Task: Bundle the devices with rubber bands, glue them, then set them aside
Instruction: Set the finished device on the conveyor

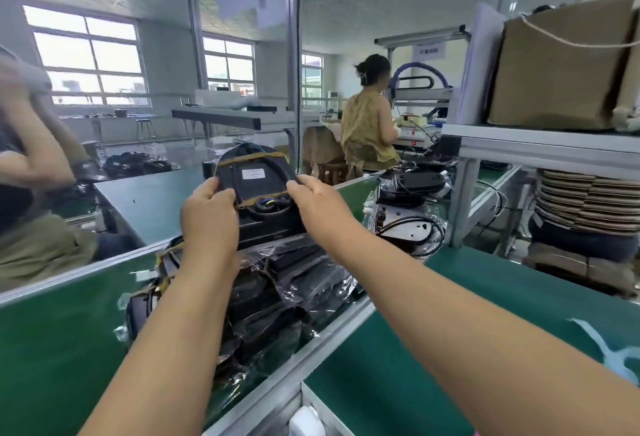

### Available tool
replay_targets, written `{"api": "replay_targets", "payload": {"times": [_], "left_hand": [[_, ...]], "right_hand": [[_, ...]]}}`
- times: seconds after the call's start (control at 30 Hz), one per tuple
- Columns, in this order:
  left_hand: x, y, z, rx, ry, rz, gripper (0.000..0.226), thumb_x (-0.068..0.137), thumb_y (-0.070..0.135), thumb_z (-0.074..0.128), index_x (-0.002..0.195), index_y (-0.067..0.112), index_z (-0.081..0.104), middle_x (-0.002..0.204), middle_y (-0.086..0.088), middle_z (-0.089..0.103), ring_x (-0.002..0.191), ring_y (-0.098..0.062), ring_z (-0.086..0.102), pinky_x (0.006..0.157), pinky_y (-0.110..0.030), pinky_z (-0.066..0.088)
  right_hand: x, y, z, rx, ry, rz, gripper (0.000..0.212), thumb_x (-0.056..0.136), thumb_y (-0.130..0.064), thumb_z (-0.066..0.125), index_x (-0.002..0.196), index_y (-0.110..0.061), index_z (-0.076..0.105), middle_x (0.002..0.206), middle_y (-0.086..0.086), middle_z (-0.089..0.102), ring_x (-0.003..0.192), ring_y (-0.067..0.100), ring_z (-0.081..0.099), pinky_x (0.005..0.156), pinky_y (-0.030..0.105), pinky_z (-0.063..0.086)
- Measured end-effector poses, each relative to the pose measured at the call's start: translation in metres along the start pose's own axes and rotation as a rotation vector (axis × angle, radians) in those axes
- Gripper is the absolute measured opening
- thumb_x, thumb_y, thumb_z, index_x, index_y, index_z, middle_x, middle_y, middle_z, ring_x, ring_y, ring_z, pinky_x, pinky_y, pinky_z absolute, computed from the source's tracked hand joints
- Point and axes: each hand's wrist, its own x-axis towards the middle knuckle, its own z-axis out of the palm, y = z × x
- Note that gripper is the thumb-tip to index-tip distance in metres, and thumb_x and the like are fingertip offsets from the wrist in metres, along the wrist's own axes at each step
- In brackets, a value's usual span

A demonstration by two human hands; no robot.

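The left hand point(209, 217) and right hand point(317, 200) each grip one side of a single black device point(256, 179), held in the air over the far end of a pile of bagged devices point(294, 279) on the green bench top point(52, 331), beside its middle rail. Two tan rubber bands point(254, 157) cross the device, one near each end. Crumpled plastic makes the pile uncountable, and the hands hide the device's lower corners. Its labelled face is towards the person, long axis upright, rounded end up.

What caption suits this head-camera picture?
Left hand and right hand hold a rubber-banded black device above bagged devices at a green bench.
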Motion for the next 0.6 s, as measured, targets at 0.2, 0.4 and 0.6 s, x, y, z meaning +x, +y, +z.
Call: {"api": "replay_targets", "payload": {"times": [0.2, 0.4, 0.6], "left_hand": [[0.03, -0.017, -0.018, 0.053, 0.014, -0.058, 0.022, 0.09, 0.007, 0.052, 0.087, 0.02, 0.07, 0.069, 0.004, 0.067, 0.069, -0.023, 0.064, 0.056, -0.031, 0.05], [0.042, -0.04, -0.02, 0.067, 0.103, -0.101, 0.04, 0.091, 0.002, 0.055, 0.06, 0.026, 0.058, 0.07, -0.002, 0.061, 0.079, -0.028, 0.058, 0.075, -0.041, 0.049], [0.046, -0.054, -0.019, 0.289, 0.123, -0.013, 0.029, 0.096, 0.011, 0.047, 0.117, 0.018, 0.066, 0.087, -0.009, 0.066, 0.08, -0.033, 0.063, 0.076, -0.048, 0.054]], "right_hand": [[0.035, 0.013, 0.035, -0.059, -0.122, 0.062, 0.044, 0.102, -0.038, 0.032, 0.121, -0.007, 0.057, 0.12, 0.014, 0.059, 0.109, 0.034, 0.054, 0.086, 0.041, 0.042], [0.045, 0.026, 0.047, -0.138, -0.125, 0.043, 0.045, 0.104, -0.036, 0.03, 0.118, -0.004, 0.059, 0.115, 0.014, 0.06, 0.103, 0.029, 0.054, 0.087, 0.038, 0.041], [0.052, 0.033, 0.061, -0.368, -0.03, -0.01, 0.044, 0.107, -0.02, 0.019, 0.102, -0.003, 0.059, 0.105, 0.021, 0.063, 0.098, 0.038, 0.056, 0.075, 0.039, 0.034]]}}
